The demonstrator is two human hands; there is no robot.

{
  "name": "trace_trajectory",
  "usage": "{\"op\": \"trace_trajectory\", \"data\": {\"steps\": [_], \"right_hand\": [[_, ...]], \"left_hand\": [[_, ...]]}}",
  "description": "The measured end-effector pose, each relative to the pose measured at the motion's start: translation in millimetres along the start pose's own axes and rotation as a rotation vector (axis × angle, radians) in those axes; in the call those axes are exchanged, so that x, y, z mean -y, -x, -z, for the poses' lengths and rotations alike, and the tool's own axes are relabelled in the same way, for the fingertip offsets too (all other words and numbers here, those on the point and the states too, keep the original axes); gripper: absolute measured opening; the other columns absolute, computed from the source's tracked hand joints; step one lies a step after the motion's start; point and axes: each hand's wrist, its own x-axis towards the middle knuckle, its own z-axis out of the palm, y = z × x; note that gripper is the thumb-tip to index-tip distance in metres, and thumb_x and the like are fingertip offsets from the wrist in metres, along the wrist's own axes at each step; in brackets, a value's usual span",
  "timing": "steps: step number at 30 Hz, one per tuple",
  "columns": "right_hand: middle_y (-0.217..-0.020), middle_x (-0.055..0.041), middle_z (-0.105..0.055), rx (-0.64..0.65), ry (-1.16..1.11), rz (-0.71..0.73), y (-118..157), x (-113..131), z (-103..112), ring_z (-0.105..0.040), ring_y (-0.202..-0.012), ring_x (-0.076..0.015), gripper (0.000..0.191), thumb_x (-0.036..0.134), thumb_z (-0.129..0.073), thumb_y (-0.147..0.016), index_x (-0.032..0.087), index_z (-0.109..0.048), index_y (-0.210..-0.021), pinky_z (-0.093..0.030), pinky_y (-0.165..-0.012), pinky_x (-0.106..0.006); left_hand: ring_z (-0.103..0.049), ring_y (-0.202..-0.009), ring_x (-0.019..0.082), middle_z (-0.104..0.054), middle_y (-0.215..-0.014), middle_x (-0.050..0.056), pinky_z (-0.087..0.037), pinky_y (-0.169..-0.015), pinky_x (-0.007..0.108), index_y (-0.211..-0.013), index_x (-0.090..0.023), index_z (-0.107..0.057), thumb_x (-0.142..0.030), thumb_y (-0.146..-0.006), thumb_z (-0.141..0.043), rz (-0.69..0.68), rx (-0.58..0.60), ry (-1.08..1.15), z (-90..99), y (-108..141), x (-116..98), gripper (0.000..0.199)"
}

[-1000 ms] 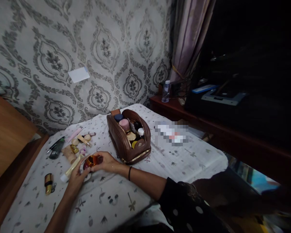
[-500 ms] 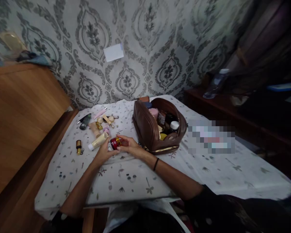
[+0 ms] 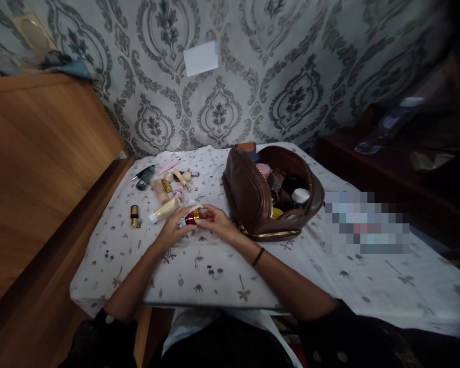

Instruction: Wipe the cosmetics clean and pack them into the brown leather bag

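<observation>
A small red jar with a gold lid (image 3: pixel 192 217) is held between both hands, just above the patterned white cloth (image 3: pixel 222 278). My left hand (image 3: pixel 173 229) closes round its red body, and my right hand (image 3: pixel 215 223) has its fingers on the gold lid. Beside my left hand lies a cream tube with a white cap (image 3: pixel 164 210). To the right of my right hand stands an open brown bag (image 3: pixel 247 191), holding a white-lidded jar (image 3: pixel 301 196), a pink item (image 3: pixel 263 169) and several dark items.
Several small cosmetics, among them a green-grey tube (image 3: pixel 145 178), lie at the back left. A gold and black lipstick (image 3: pixel 134 216) is at the left. A wooden cabinet (image 3: pixel 49 168) borders the left side. A plastic bottle (image 3: pixel 389 125) stands far right, beyond a blurred patch.
The view has shifted, so the bag and table items sit further right and slightly higher. Both hands still hold the red jar, with the fingers slightly rearranged.
</observation>
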Motion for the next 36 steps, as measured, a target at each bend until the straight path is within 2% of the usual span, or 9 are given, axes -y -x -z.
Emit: {"op": "trace_trajectory", "data": {"steps": [3,7,11,14,18,22,29,32,36], "right_hand": [[-0.073,0.0012,-0.069,0.001,0.05,-0.008,0,3,-1,-0.064,-0.056,-0.0118,0.053,0.044,-0.08,-0.07,0.017,-0.062,-0.112,-0.051,-0.055,-0.023],[-0.068,0.0015,-0.069,0.05,0.011,-0.021,2,9,-1,-0.063,-0.054,-0.0114,0.058,0.05,-0.078,-0.071,0.016,-0.061,-0.115,-0.05,-0.053,-0.022],[-0.062,0.0037,-0.066,0.098,-0.007,-0.033,2,9,1,-0.062,-0.051,-0.0112,0.064,0.052,-0.081,-0.068,0.015,-0.061,-0.116,-0.049,-0.05,-0.021],[-0.064,0.0019,-0.067,0.098,-0.024,-0.053,0,5,1,-0.061,-0.05,-0.0111,0.064,0.057,-0.078,-0.069,0.014,-0.061,-0.114,-0.049,-0.048,-0.021],[-0.067,0.0,-0.068,0.114,-0.042,-0.058,1,5,1,-0.063,-0.051,-0.0122,0.062,0.059,-0.074,-0.074,0.014,-0.06,-0.115,-0.049,-0.047,-0.022],[-0.069,0.001,-0.069,0.142,-0.069,-0.074,4,7,1,-0.066,-0.054,-0.0135,0.071,0.051,-0.079,-0.073,0.015,-0.052,-0.128,-0.05,-0.047,-0.022],[-0.064,0.0062,-0.065,0.195,-0.069,-0.079,3,4,1,-0.063,-0.048,-0.0117,0.065,0.041,-0.083,-0.068,0.018,-0.053,-0.121,-0.048,-0.045,-0.02],[-0.06,0.0081,-0.062,0.164,-0.007,-0.064,2,4,0,-0.059,-0.045,-0.0104,0.065,0.04,-0.083,-0.067,0.018,-0.053,-0.121,-0.048,-0.044,-0.021],[-0.074,0.0035,-0.066,0.088,0.052,0.012,3,6,-4,-0.06,-0.058,-0.0105,0.059,0.037,-0.084,-0.065,0.02,-0.059,-0.115,-0.047,-0.045,-0.019]], "left_hand": [[-0.054,-0.126,0.028,-0.063,-0.135,0.012,-0.036,-0.113,0.044,-0.133,-0.018,-0.06,-0.041,-0.091,-0.061,-0.003,0.01,-0.024,0.0,1,-2,0.048],[-0.055,-0.127,0.027,-0.062,-0.137,0.011,-0.038,-0.112,0.043,-0.135,-0.019,-0.058,-0.043,-0.095,-0.052,0.004,-0.03,-0.026,0.5,1,-1,0.047],[-0.056,-0.125,0.03,-0.061,-0.135,0.013,-0.041,-0.11,0.046,-0.138,-0.019,-0.053,-0.049,-0.084,-0.068,-0.035,-0.034,-0.031,-0.5,2,7,0.063],[-0.054,-0.128,0.031,-0.058,-0.138,0.014,-0.04,-0.11,0.048,-0.14,-0.021,-0.05,-0.047,-0.077,-0.077,-0.06,-0.037,-0.051,-2.5,3,10,0.073],[-0.055,-0.128,0.03,-0.059,-0.137,0.013,-0.041,-0.11,0.047,-0.138,-0.021,-0.052,-0.044,-0.083,-0.072,-0.064,-0.037,-0.016,-3.1,4,9,0.064],[-0.057,-0.125,0.028,-0.062,-0.134,0.011,-0.041,-0.11,0.045,-0.136,-0.021,-0.055,-0.043,-0.088,-0.065,-0.029,-0.05,0.04,-0.3,5,5,0.054],[-0.056,-0.124,0.025,-0.061,-0.135,0.009,-0.039,-0.111,0.042,-0.136,-0.021,-0.055,-0.045,-0.096,-0.052,0.011,-0.019,0.089,2.7,6,5,0.047],[-0.06,-0.115,0.023,-0.062,-0.131,0.008,-0.046,-0.103,0.039,-0.136,-0.024,-0.053,-0.047,-0.097,-0.049,0.053,-0.034,0.126,0.4,8,7,0.046],[-0.066,-0.079,0.019,-0.069,-0.104,0.006,-0.055,-0.073,0.033,-0.137,-0.025,-0.05,-0.051,-0.097,-0.045,0.141,-0.043,0.201,-3.5,10,7,0.048]]}}
